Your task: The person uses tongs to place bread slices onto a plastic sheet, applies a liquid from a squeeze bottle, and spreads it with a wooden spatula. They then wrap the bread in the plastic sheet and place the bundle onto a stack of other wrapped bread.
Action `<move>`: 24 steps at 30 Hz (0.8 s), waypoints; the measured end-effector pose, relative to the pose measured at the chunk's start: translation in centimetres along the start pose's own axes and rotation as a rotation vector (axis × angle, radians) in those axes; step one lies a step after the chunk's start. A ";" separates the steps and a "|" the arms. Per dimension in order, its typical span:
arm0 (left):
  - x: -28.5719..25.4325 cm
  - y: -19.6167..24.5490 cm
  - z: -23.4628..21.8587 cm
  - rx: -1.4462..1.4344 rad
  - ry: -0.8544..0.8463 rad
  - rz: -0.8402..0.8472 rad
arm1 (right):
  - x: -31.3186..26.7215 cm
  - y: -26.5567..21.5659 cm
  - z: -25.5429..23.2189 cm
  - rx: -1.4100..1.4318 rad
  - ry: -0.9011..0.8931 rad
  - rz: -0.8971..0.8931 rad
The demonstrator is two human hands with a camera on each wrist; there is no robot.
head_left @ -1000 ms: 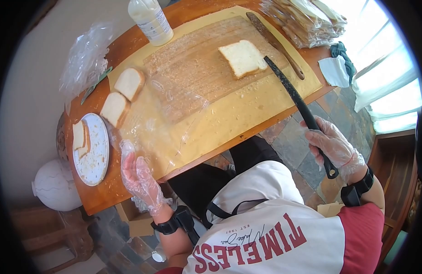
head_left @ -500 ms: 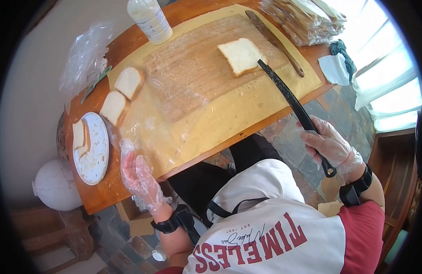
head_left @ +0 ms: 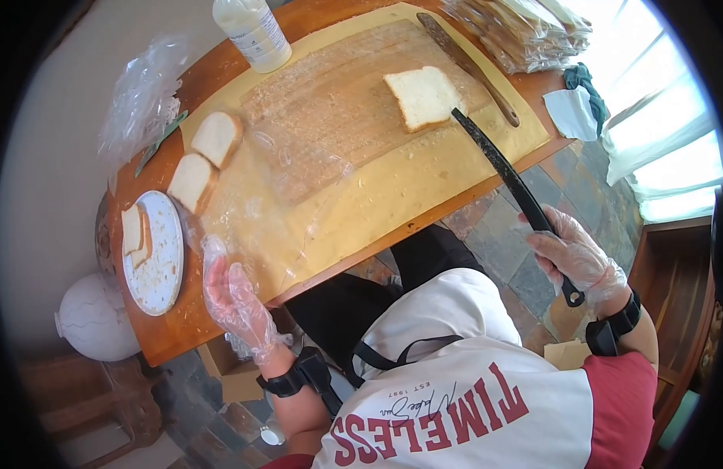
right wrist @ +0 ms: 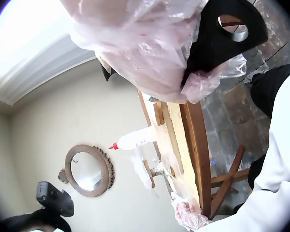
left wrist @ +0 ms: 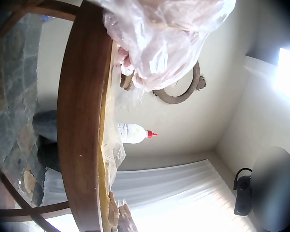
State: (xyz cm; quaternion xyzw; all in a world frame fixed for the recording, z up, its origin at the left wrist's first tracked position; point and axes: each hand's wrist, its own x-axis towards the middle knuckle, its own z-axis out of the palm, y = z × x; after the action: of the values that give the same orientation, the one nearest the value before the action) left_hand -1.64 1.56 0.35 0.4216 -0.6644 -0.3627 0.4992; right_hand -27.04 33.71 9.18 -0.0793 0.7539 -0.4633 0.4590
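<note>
In the head view my right hand (head_left: 568, 254), in a clear plastic glove, grips a long black knife (head_left: 498, 168) by its handle, which ends in a hanging hole. Crumbs speckle the blade, and its tip overlaps the near right corner of a bread slice (head_left: 424, 98). That slice lies flat on a wooden board (head_left: 314, 117). My left hand (head_left: 240, 301), also gloved, holds nothing at the table's front edge, fingers relaxed. Two bread slices (head_left: 193, 181) lie side by side beyond it. In the right wrist view the glove wraps the black handle (right wrist: 227, 38).
On the left, a white plate (head_left: 162, 293) bears crumbs and cut bread pieces (head_left: 134, 230). A white bottle (head_left: 252, 35) stands at the back. A wooden-handled knife (head_left: 467, 66) lies along the board's right end. Bagged bread (head_left: 525, 35) is stacked at the back right, near a cloth (head_left: 584, 98).
The black knife's tip dipped slightly left over the slice, then came back right. The left hand has stayed in place with its fingers relaxed.
</note>
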 end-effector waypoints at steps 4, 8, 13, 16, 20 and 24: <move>-0.1 0.2 0.1 -0.027 -0.005 0.000 | -0.9 -0.2 0.0 0.173 -0.034 0.099; -0.2 0.5 0.1 -0.044 -0.016 0.006 | -1.7 -0.7 0.3 0.256 -0.156 0.145; -0.1 0.3 0.0 -0.038 -0.026 0.020 | -0.2 -0.4 0.6 0.241 -0.202 0.100; -0.1 0.0 0.1 -0.052 -0.012 0.006 | -0.2 -0.5 1.0 0.231 -0.166 0.074; 0.0 -0.1 0.1 -0.049 -0.015 -0.003 | -0.8 -0.3 0.9 0.282 -0.074 0.082; 0.0 0.2 0.2 -0.031 -0.015 0.010 | -1.1 0.4 0.1 0.269 -0.094 0.067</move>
State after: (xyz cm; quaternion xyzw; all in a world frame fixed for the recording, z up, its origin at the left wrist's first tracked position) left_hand -1.83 1.66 0.45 0.4077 -0.6644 -0.3736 0.5028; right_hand -26.21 34.43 9.49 -0.0133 0.6649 -0.5403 0.5155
